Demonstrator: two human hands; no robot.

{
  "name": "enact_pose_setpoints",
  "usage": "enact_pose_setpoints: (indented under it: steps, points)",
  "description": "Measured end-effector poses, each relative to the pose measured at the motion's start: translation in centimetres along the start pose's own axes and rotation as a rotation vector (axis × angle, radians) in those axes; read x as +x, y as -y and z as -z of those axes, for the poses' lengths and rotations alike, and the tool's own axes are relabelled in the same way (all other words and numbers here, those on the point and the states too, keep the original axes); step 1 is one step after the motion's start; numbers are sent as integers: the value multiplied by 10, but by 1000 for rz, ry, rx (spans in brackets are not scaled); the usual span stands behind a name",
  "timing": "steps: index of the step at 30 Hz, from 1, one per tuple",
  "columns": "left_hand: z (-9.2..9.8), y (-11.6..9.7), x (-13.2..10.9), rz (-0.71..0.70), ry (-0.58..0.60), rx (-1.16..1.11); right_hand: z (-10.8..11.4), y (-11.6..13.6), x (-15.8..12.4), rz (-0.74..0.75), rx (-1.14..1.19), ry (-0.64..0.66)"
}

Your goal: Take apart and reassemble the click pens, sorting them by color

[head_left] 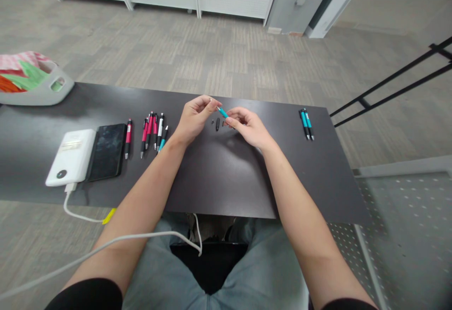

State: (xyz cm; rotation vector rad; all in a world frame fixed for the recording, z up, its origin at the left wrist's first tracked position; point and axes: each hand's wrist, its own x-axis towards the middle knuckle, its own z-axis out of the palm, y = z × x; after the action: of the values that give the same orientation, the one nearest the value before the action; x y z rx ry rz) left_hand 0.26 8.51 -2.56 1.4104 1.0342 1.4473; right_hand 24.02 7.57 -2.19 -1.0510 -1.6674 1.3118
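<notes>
Between my hands, above the dark table, is a teal pen barrel (222,112). My right hand (246,125) pinches its lower right end with thumb and fingers. At the barrel's upper left end my left hand (198,113) is closed in a pinch, with a small pale tip showing at its fingertips; the rest of what it holds is hidden. Below the barrel on the table lie a black pen grip (217,124) and a small dark part (212,121). Another small piece beside my right fingers is partly covered.
Several pink pens (149,130), a white pen (160,128) and a teal pen (163,139) lie left. Two teal pens (306,124) lie right. A white power bank (71,157) with cable, a black phone (106,151) and a white basket (52,88) stand further left.
</notes>
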Motion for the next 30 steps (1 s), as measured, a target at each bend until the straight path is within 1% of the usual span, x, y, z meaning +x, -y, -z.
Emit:
enact_pose_setpoints:
  steps: [5, 10, 15, 21, 23, 27, 28, 30]
  points:
    - [2, 11, 2, -72, 27, -68, -1, -2, 2, 21, 27, 26]
    - [-3, 17, 4, -98, -17, -95, -1, -6, 4, 85, 61, 64]
    - [-2, 17, 3, -164, -36, -49, 0, -9, 6, 112, 41, 36]
    - [1, 15, 1, -185, 64, 29, 1, -11, 6, 126, 44, 3]
    - [0, 15, 0, -166, 97, 12, 0, -9, 6, 126, 67, 1]
    - [-2, 14, -3, -61, 188, -59, -5, -6, 6, 120, 116, -1]
    - [-2, 14, -3, -48, 195, -63, -6, -7, 7, 118, 120, -7]
    - [-1, 13, -3, -51, 166, -51, -6, -12, 10, 120, 111, -43]
